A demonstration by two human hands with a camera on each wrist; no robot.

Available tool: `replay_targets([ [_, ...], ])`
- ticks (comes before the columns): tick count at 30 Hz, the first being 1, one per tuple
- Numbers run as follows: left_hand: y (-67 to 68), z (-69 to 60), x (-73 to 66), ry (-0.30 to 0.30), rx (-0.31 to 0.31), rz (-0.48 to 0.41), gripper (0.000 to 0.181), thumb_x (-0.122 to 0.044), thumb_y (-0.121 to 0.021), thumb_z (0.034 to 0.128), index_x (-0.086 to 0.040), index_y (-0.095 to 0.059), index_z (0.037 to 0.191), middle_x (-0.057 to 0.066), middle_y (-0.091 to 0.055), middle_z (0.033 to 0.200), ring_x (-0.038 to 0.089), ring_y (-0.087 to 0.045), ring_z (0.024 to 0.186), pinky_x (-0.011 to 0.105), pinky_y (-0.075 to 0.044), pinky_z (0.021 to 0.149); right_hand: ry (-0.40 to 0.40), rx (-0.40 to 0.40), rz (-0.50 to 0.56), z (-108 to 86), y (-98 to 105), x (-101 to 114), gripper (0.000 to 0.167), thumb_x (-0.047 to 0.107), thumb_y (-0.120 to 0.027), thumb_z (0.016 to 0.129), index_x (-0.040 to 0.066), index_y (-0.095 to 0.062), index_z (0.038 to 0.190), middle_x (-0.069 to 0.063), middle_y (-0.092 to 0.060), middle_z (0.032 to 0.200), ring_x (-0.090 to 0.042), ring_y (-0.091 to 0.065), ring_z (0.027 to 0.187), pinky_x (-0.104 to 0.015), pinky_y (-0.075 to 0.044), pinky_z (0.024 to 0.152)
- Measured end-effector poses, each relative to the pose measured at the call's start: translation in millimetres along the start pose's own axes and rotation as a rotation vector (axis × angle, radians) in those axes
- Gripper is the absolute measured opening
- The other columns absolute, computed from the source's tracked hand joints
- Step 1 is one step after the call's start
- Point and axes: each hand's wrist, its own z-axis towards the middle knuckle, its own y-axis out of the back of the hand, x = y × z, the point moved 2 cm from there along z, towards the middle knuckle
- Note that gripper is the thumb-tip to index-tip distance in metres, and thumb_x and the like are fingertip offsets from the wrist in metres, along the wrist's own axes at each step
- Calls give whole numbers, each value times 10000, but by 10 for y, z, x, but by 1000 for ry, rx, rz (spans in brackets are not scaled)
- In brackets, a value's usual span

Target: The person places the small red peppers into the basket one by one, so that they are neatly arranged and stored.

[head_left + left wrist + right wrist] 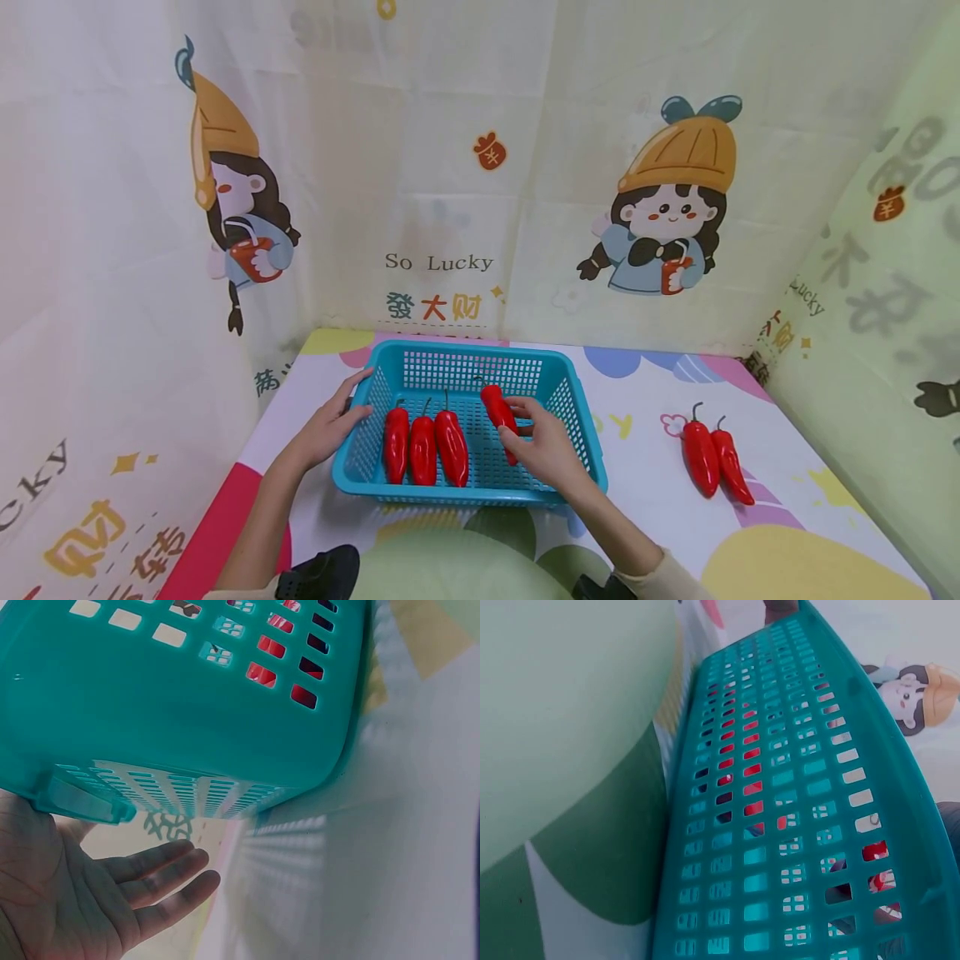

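The left hand spreads loosely at the blue perforated plastic basket's rim, likely steadying it; the right hand pinches a glossy, tapered red chili pepper mid-body, seemingly for control.

Peppers — red, bskt — turq.

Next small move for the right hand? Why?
Probably lower the held pepper onto the basket floor, right of the three peppers lying there, and let go: the right hand pinches it over that bare stretch, and the left hand rests at the basket's left rim.
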Motion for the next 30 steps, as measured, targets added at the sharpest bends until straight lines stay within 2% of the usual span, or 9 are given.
replay_targets([
  [7,12,9,-13,-12,-1,-4,711,-308,-538,1037,-243,-170,1642,273,-275,1623,544,-373,1400,592,-553,944,-13,27,-36,29,-22,12,569,163,-775,892,43,-548,1400,-187,-651,1292,-311,-697,980,-371,-634,646],
  [15,4,-4,1,-6,-1,2,709,-307,-538,1041,-249,-167,1643,273,-273,1625,546,-361,1409,602,-544,953,8,38,-65,21,-29,8,506,248,-738,938,51,-580,1377,-228,-663,1280,-370,-714,1041,-471,-633,769],
  [24,-5,16,30,15,-1,11,708,-327,-530,1037,-267,-166,1641,267,-264,1631,554,-336,1422,592,-548,953,-9,23,-61,21,-20,25,469,195,-728,943,64,-586,1370,-204,-665,1280,-359,-701,1057,-458,-635,764],
  [30,-8,14,21,17,-1,4,717,-314,-542,1033,-264,-165,1641,268,-262,1630,551,-343,1417,586,-557,940,-2,2,-47,9,21,53,442,223,-719,954,76,-603,1355,-171,-680,1256,-356,-700,1061,-436,-634,772],
])
